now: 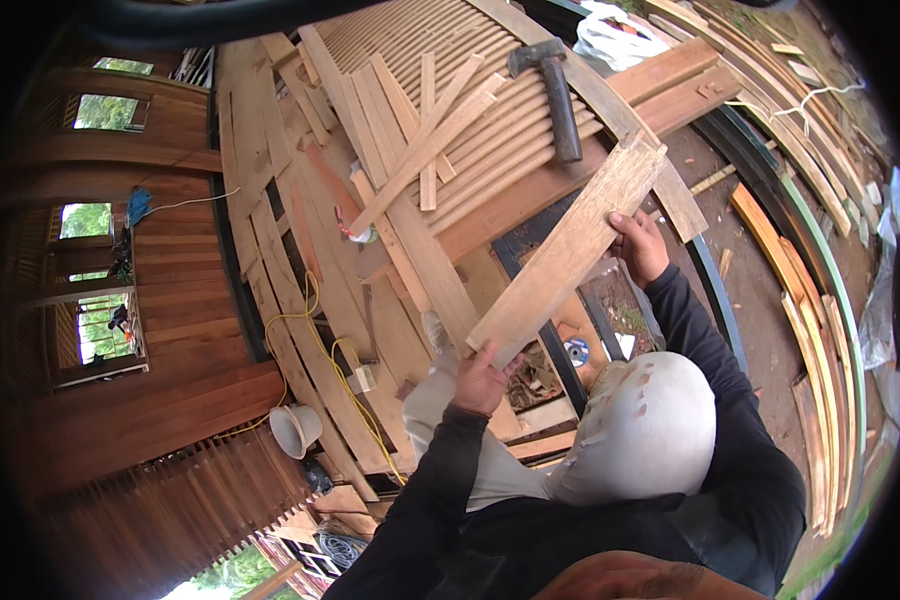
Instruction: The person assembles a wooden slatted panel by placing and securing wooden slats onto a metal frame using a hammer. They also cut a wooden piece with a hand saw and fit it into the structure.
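Observation:
A short wooden board (568, 248) lies slantwise across both my hands, its far end up to the right and its near end by my left hand. My left hand (482, 382) grips the near end, thumb on top. Partway along the board's right edge, my right hand (640, 246) holds it with the thumb over the face. Just beyond, a hammer (560, 105) with a dark head and handle rests on a slatted wooden panel (475, 190). Several thin wood strips (428, 150) lie crossed on that panel, left of the hammer.
Planks (290, 260) with gaps form the floor at left, crossed by a yellow cord (320, 345). A white bucket (296, 430) stands by the wooden wall (195, 340). Near my knee is a round disc (576, 350). Stacked timber (815, 400) lies on the ground at right.

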A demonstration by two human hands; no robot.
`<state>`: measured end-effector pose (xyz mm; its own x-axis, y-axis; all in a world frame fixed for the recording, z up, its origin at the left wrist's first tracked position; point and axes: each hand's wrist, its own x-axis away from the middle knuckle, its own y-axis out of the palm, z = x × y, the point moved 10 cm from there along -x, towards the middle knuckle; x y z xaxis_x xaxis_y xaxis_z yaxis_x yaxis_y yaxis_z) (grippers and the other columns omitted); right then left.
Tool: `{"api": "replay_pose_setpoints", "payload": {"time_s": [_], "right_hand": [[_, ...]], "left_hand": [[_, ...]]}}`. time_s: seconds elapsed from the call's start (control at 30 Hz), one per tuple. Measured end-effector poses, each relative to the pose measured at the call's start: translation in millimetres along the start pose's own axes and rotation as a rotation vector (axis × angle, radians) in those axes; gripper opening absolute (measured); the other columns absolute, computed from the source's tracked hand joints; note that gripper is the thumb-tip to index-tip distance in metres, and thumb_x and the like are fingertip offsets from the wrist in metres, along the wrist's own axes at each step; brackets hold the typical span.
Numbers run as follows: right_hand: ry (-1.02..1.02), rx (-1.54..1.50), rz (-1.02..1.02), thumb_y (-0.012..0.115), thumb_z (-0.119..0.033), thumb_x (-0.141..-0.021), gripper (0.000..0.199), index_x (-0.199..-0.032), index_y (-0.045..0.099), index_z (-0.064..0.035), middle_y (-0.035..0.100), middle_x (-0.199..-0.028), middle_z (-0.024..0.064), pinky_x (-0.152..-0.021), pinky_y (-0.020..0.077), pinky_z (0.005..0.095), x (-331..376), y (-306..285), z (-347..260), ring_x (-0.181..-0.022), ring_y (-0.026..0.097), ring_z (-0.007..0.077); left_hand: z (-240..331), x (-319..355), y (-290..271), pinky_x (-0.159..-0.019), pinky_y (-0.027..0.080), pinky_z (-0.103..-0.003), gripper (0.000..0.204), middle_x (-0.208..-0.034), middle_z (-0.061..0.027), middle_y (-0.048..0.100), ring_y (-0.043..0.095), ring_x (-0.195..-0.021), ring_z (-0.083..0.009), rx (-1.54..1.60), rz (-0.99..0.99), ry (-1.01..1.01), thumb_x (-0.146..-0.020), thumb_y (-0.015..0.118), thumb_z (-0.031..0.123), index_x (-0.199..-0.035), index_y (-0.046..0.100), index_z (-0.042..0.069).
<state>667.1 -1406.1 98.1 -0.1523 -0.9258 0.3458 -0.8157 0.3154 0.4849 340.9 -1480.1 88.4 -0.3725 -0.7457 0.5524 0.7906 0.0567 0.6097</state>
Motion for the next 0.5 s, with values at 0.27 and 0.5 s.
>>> {"api": "replay_pose_setpoints", "payload": {"time_s": [0.27,0.5], "right_hand": [[0.036,0.094,-0.132,0.06,-0.029,-0.101,0.024,-0.102,0.059,-0.0046,0.069,-0.092,0.0092,-0.075,0.0564,0.031,14,14,33,-0.081,0.069,0.0183],[0.211,0.244,-0.024,0.063,-0.019,-0.1,0.025,-0.079,0.059,-0.0047,0.066,-0.074,0.0062,-0.066,0.055,0.0301,74,-36,152,-0.066,0.064,0.0135]], "left_hand": [[19,-29,19,-0.103,0.051,-0.045,0.038,-0.137,-0.0049,0.059,0.055,-0.127,-0.0234,0.159,0.046,0.106,-0.099,0.06,0.016,-0.136,0.052,0.013],[46,-85,35,-0.111,0.044,-0.046,0.032,-0.134,-0.0062,0.061,0.054,-0.127,-0.0229,0.311,0.065,0.207,-0.099,0.062,0.016,-0.129,0.056,0.009]]}}
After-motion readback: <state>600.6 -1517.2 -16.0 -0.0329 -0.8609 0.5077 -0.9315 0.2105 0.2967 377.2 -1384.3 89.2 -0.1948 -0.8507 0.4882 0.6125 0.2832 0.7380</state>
